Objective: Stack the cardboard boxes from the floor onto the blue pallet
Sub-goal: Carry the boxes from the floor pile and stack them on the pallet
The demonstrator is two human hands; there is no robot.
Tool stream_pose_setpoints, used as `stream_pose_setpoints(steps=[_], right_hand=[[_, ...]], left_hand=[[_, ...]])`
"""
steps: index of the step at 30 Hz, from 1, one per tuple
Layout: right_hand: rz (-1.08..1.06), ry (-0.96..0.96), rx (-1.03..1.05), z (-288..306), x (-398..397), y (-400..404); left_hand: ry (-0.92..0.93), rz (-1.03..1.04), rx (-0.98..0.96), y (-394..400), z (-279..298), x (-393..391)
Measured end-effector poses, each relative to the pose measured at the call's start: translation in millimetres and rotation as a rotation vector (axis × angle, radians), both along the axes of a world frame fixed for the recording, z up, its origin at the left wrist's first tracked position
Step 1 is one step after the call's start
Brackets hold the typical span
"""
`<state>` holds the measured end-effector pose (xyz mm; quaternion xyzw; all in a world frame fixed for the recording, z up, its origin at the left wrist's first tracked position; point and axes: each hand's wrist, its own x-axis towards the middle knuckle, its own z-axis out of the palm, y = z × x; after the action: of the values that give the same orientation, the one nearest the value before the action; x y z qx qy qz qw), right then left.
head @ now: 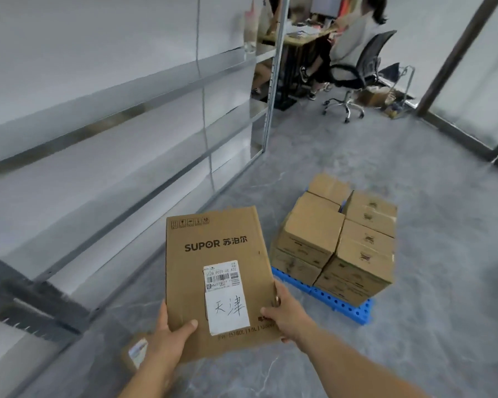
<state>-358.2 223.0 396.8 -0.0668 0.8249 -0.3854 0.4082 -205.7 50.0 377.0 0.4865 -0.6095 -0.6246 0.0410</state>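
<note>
Both hands, left hand (167, 337) and right hand (288, 314), grip SUPOR box (213, 254) (thumbs on top); stacked boxes (339, 239) on blue pallet (354, 310).

— What can you read on the cardboard box (213, 254)?
— "SUPOR" with Chinese characters beside it, printed far above the hands. Lower, a barcode label (221, 275). Between both thumbs, a white sticker (227, 311) with the handwritten "天津".
</note>
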Motion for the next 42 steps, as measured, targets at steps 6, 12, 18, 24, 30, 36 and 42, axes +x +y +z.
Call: stream_pose_setpoints(steps=[6,12,18,24,30,36,42], right_hand=[[-0.145,0.043,-0.050,-0.9,-78.0,33.1],[-0.267,0.060,-0.082,-7.7,-136.9,41.9],[-0.370,0.036,-0.133,-18.9,-200.3,17.9],[-0.425,0.049,-0.118,-16.8,-277.2,-23.9],[-0.524,0.052,-0.143,1.8,-354.1,-58.1],[-0.655,0.063,-0.179,10.1,-431.1,-55.8],[-0.697,0.072,-0.197,-1.7,-521.3,-25.1]], left_hand=[[0.032,-0.157,-0.029,11.2,9.8,-104.2],[0.014,-0.232,-0.017,12.6,9.5,-181.5],[-0.005,-0.260,-0.017,-15.9,-0.7,-255.4],[0.012,-0.298,-0.020,-61.5,0.7,-345.9],[0.000,-0.440,-0.091,-105.7,14.2,-449.0],[-0.008,-0.561,-0.120,-106.9,16.6,-554.7],[-0.001,-0.605,-0.106,-77.3,7.6,-654.7]])
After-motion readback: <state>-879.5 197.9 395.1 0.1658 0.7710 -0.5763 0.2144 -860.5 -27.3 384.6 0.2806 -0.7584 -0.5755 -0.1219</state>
